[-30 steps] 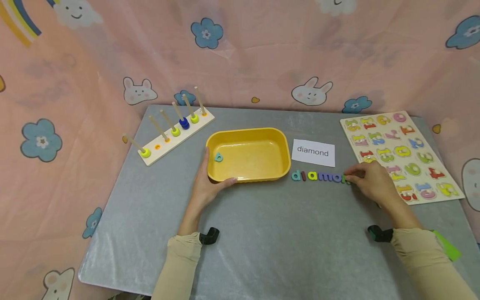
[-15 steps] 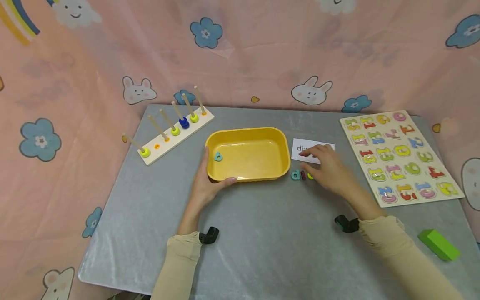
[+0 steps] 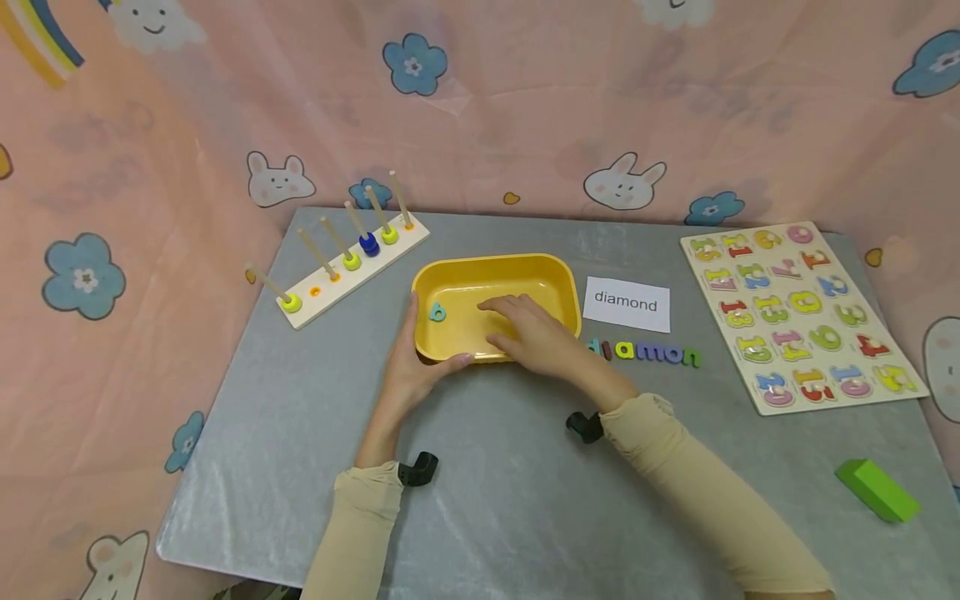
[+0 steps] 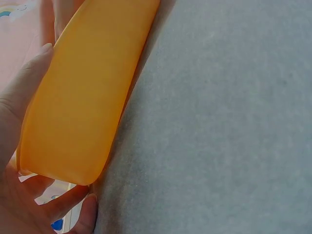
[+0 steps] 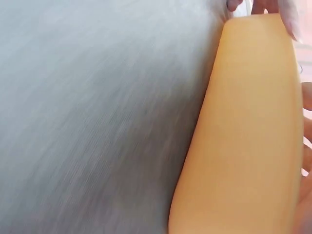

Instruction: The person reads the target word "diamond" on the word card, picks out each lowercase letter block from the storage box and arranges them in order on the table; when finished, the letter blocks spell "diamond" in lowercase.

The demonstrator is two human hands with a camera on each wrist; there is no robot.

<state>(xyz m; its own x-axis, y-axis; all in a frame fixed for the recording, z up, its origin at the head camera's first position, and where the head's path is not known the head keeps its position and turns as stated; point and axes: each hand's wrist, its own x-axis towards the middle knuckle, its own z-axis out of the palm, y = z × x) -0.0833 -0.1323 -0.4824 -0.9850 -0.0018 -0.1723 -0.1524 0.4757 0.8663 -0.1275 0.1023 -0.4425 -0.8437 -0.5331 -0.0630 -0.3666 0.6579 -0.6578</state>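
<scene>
A shallow yellow tray (image 3: 491,268) stands on the grey table, with one teal letter piece (image 3: 437,312) lying at its left end. My left hand (image 3: 405,379) grips the tray's left end, thumb over the front rim and fingers round the side; the left wrist view shows the same hold on the tray wall (image 4: 83,97). Over the tray's front right part reaches my right hand (image 3: 536,337), fingers loosely bent and apart, nothing seen between them. Right of the tray runs a row of coloured letters (image 3: 649,352) reading "diamon", its teal d partly hidden behind the right wrist.
Above the row lies a white card (image 3: 627,305) printed "diamond". A wooden number board (image 3: 806,317) covers the right side, and a green block (image 3: 877,490) lies at front right. The peg stand (image 3: 352,271) with rings is at back left.
My right hand has let go of the green n at the row's right end and swept left past the card to over the tray. The left hand keeps its hold.
</scene>
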